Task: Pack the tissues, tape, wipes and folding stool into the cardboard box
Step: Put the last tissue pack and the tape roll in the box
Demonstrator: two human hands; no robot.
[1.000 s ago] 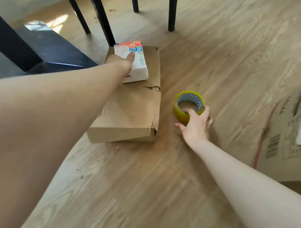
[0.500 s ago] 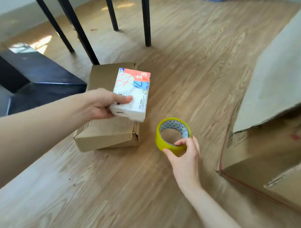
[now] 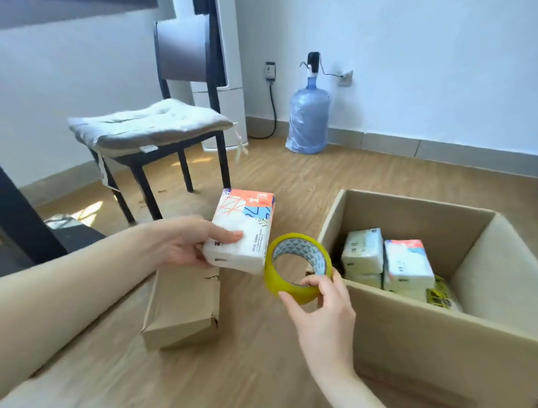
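Note:
My left hand (image 3: 185,243) grips a white tissue pack (image 3: 241,228) with an orange and blue top, held in the air left of centre. My right hand (image 3: 322,309) holds a yellow tape roll (image 3: 296,267) by its near rim, just beside the tissue pack. Both are lifted above the floor, left of the open cardboard box (image 3: 415,340). Inside the box lie several tissue packs (image 3: 407,263) and a yellow-labelled packet (image 3: 441,297). No folding stool can be made out.
A flat closed carton (image 3: 181,310) lies on the wood floor under my left hand. A black chair with a grey cushion (image 3: 148,125) stands behind it. A blue water jug (image 3: 307,122) and a white appliance (image 3: 227,65) stand by the far wall.
Both hands have lifted their items off the floor and carton and carried them right toward the open box. My view has tilted up, showing the box's inside and the room.

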